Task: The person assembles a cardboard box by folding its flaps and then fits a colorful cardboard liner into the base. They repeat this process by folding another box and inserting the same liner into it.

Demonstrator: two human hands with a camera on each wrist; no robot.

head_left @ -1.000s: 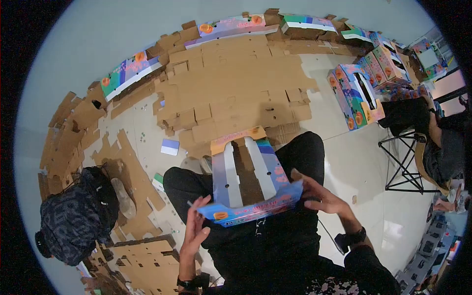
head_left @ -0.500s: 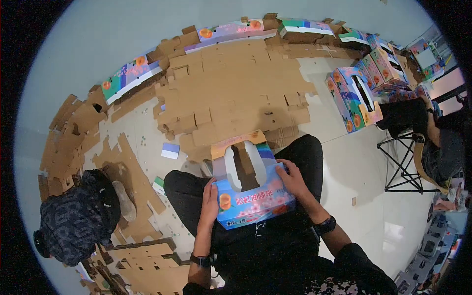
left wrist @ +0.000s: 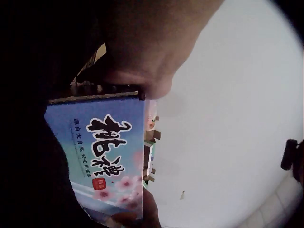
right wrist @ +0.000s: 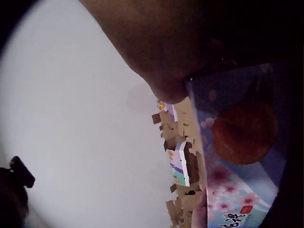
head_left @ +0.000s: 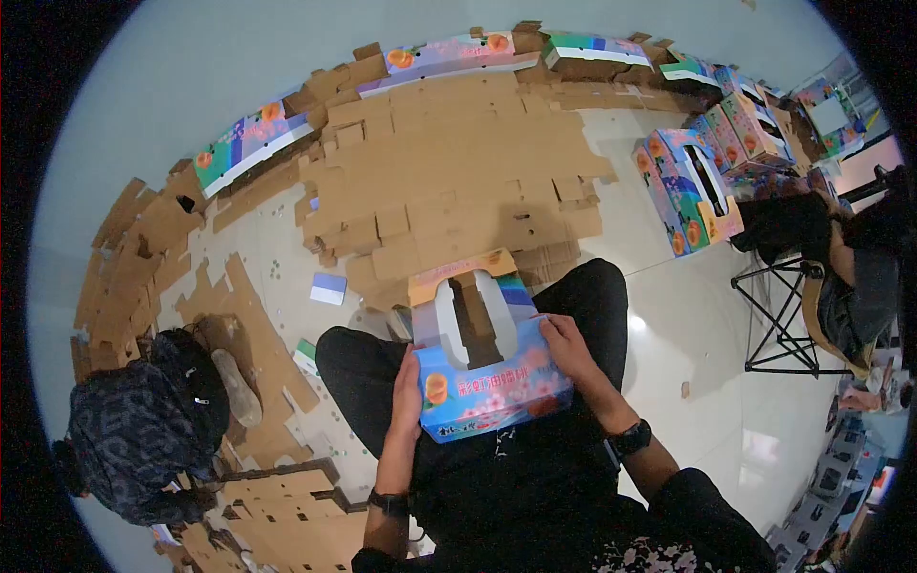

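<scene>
A printed cardboard fruit box (head_left: 492, 387), blue with pink blossoms and a peach picture, rests on the person's lap. Its near end panel is folded over the top, and a rounded white-edged opening shows brown cardboard inside. At the left side of that panel, the left hand (head_left: 406, 393) holds the box, its fingers along the side. The right hand (head_left: 573, 355) grips the opposite side, with the thumb near the top edge. Each wrist view shows the box's printed near face, black lettering and blossoms (left wrist: 107, 152) in one, a peach (right wrist: 244, 132) in the other.
Flattened cardboard sheets (head_left: 458, 153) cover the floor ahead. Finished-looking boxes (head_left: 683, 186) stand at the right, near a folding stool (head_left: 788, 315) with a seated person. A dark backpack (head_left: 143, 430) lies at the left. Opened cartons (head_left: 250, 143) line the wall.
The near end panel, raised at first, has been folded over the top of the box. Both hands moved from its corners to the box's sides, and have stayed almost still for the last half second.
</scene>
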